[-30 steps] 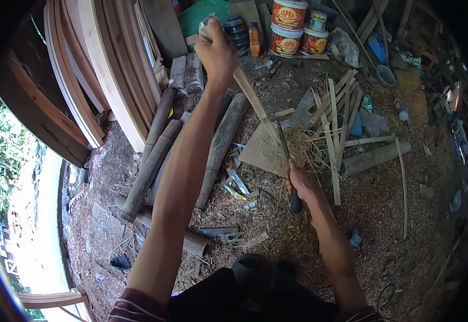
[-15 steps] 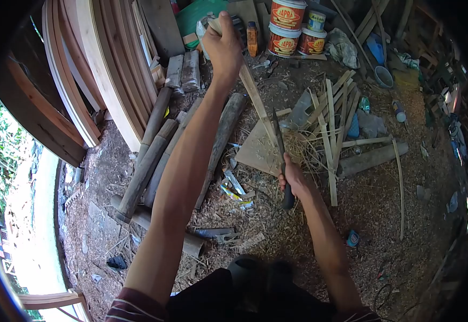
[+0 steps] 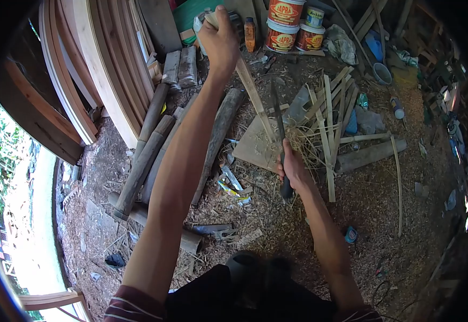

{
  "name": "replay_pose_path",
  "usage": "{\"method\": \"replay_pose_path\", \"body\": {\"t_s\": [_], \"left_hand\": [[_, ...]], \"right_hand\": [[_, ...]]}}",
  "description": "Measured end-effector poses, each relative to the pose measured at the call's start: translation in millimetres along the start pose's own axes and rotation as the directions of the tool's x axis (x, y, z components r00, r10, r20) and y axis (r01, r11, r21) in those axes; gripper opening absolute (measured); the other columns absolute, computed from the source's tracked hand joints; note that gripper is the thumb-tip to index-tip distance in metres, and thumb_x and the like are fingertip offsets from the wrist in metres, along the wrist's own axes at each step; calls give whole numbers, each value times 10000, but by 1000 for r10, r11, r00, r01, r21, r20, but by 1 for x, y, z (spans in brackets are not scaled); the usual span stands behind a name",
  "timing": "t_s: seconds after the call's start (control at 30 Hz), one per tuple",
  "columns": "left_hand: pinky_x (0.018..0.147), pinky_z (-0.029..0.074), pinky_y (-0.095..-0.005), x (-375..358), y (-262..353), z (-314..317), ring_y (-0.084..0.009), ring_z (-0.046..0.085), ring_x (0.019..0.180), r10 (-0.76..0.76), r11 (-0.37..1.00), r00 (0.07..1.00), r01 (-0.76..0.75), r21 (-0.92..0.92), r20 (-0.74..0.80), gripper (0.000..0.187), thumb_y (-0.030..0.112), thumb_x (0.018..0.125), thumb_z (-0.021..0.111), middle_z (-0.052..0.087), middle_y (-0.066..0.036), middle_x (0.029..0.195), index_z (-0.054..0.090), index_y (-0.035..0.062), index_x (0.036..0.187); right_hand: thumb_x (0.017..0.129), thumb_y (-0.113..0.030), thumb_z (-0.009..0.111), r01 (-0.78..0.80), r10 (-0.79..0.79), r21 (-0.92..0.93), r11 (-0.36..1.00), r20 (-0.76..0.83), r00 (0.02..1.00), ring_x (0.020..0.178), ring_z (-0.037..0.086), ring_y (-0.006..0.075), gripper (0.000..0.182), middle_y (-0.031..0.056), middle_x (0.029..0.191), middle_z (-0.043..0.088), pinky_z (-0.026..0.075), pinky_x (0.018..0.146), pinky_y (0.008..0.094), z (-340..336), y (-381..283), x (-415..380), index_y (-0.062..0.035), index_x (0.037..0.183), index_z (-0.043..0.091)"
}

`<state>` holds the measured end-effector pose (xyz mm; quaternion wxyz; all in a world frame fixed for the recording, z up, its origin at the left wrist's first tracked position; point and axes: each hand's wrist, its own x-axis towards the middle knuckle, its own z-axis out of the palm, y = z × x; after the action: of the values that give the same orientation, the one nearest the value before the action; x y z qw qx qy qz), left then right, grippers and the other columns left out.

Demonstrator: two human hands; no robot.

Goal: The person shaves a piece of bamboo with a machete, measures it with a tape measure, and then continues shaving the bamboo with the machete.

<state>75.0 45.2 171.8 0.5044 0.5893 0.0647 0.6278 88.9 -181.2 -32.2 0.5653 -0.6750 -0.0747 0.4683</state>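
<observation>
My left hand [image 3: 220,45] is closed around the upper end of a flat bamboo strip [image 3: 254,96], thumb pointing up. The strip slants down to the right, and its lower end is on a flat wooden board [image 3: 256,146] on the ground. In my right hand [image 3: 294,166] is a machete [image 3: 280,121], gripped by its dark handle with the blade pointing up and away from me. The blade stands just to the right of the strip. Thin curled shavings [image 3: 303,140] lie beside the board, close to my right hand.
Split bamboo strips [image 3: 330,118] are piled right of the board. Bamboo poles [image 3: 220,134] lie to the left, below leaning curved planks [image 3: 107,64]. Paint buckets [image 3: 282,37] and an orange bottle [image 3: 250,35] stand at the back. Wood chips cover the ground.
The machete blade has swung away from the strip, its tip moving upward. My right hand has moved slightly up; my left hand still holds the strip. The view has shifted slightly.
</observation>
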Motion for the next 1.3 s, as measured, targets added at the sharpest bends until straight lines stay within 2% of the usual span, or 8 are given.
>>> {"method": "replay_pose_path", "body": {"t_s": [0.1,0.17,0.27,0.5,0.57,1.07,1.2,1.3], "left_hand": [[397,328,-239,-4,4,-1,-71,419,435,12,999,998,-9,-39,66,400,358,935,492,453,-5,532,445,68,664],[400,332,-241,-4,4,-1,-72,421,437,6,998,999,-3,-56,53,400,359,936,489,452,-4,534,445,69,664],[406,336,-241,-3,10,-3,-73,420,443,-3,998,999,6,-64,50,402,363,938,484,448,-5,541,445,71,665],[388,337,-238,-6,6,-7,-73,422,422,-6,999,999,7,-35,38,394,352,940,481,456,-6,518,460,69,666],[385,334,-240,-6,7,-7,-77,419,417,12,998,1000,-11,-66,23,399,354,939,484,456,-7,517,458,67,664],[400,354,-245,-5,8,-14,-77,424,427,1,1000,1000,-1,-13,-1,377,334,939,480,458,-10,520,452,77,664],[412,370,-245,0,1,-21,-84,435,435,-13,999,1000,13,34,-16,366,339,934,488,464,-14,533,449,79,679],[419,374,-246,-3,9,-25,-87,439,445,-63,995,998,63,-73,3,359,346,932,491,459,-12,538,453,76,699]], "right_hand": [[912,-577,344,293,-296,-105,950,-13,955,372,382,108,542,-17,476,392,365,389,309,3,9,-1,-87,691,419],[919,-566,337,-53,55,-106,993,16,998,379,389,111,538,-17,475,390,370,396,307,3,29,12,-87,689,417],[926,-560,322,-98,94,-164,982,-31,995,385,394,112,536,-17,476,392,370,396,300,-5,33,18,-82,702,417],[931,-556,303,186,-186,-14,983,-63,980,385,384,118,534,-15,491,388,368,393,294,1,27,6,-74,730,416],[930,-560,302,-129,122,-182,975,-52,991,387,387,116,540,-13,495,384,369,388,291,-4,43,13,-73,722,409],[944,-547,248,-167,162,-302,938,-41,986,417,399,124,558,-9,501,382,392,439,301,-13,25,-8,-62,729,422],[943,-544,268,53,-62,-203,978,-37,997,414,403,130,551,6,509,389,391,432,302,-6,46,0,-62,716,408],[937,-557,270,-157,154,-169,973,-30,988,422,419,136,566,11,495,385,398,436,307,-15,62,11,-56,717,415]]}}
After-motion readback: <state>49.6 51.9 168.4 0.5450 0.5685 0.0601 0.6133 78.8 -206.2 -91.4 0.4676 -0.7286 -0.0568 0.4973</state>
